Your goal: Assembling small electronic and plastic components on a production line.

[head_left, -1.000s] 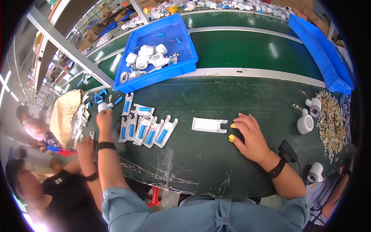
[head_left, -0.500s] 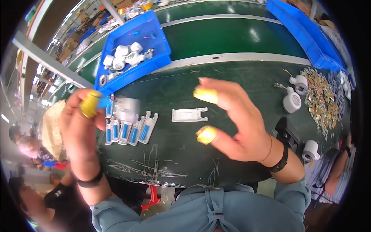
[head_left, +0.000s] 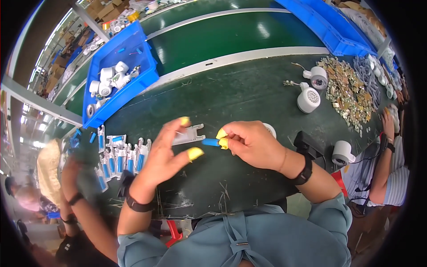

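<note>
So the big thing here is the dark green worktable, with a brighter green belt running along its far side. Two blue bins sit up there, the left one holding white parts, the right one at an angle. My guess is the walls just keep loose bits from rolling off.

Next biggest is that heap of little boards at the right. Over left there's a cluster of white casings with blue cells, bunched side by side, probably to save space.

Left hand has its fingers spread, thumb well apart from the index. Bit blurry, so can't tell if it's touching the casing. Right hand is pinching with thumb and index.

Two white round heads sit near the heap, maybe parked to leave elbow room. The single white casing is between the hands, forked end to the right.

The blue cylinder is in that right pinch, just beside the fork, held by one end, I reckon so the rest sticks out. Yellow finger covers are likely for grip.
</note>
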Action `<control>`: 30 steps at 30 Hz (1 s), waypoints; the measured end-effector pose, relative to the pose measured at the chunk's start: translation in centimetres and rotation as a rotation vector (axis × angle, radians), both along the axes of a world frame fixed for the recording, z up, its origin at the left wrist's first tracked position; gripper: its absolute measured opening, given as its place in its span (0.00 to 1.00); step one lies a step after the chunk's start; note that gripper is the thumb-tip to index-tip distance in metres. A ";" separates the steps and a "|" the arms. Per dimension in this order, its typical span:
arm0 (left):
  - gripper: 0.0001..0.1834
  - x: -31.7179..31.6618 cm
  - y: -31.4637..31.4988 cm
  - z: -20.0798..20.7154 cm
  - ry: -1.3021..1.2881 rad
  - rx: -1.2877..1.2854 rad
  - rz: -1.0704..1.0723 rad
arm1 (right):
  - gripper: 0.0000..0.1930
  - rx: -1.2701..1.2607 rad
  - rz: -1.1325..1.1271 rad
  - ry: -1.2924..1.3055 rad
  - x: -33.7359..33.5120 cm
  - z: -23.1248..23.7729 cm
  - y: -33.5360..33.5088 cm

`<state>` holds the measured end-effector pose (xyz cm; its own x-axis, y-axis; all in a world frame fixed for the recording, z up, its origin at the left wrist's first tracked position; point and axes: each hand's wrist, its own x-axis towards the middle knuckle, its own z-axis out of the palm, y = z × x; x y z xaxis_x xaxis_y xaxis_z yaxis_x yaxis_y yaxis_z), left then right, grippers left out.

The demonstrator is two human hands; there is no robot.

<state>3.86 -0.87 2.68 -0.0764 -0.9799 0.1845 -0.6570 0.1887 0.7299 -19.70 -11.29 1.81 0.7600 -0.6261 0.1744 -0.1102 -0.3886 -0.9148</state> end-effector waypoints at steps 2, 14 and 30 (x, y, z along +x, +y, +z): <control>0.37 2.1 0.6 -1.9 -0.345 -0.090 0.118 | 0.09 -0.065 -0.027 -0.002 0.2 -0.6 -0.1; 0.34 -2.9 5.0 -4.0 -0.173 -0.008 0.221 | 0.11 -0.409 -0.024 0.002 1.6 -1.3 2.0; 0.36 -2.7 5.1 -4.3 -0.157 0.009 0.202 | 0.14 -0.769 0.102 0.104 2.2 -4.0 2.8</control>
